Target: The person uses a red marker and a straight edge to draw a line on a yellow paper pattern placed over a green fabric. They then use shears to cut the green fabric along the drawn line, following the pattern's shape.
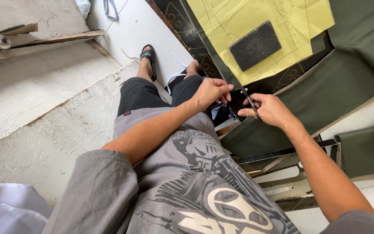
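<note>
Right hand (270, 110) is closed on what look like scissors (252, 105) at the dark green fabric (325, 93) edge, left hand (211, 92) at 9 o'clock pinching it taut, block weight (255, 45) pinning the yellow pattern (256, 26).

Scissor blades (252, 104) hidden; green fabric (360, 39) cropped

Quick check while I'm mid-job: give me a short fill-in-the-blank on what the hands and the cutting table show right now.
1. The right hand holds a pair of ____ at the fabric's edge.
2. The left hand pinches the edge of the dark ____ fabric.
3. The paper pattern laid on the fabric is ____ in colour.
4. A dark rectangular block rests on top of the ____.

Missing words: scissors; green; yellow; pattern
</note>
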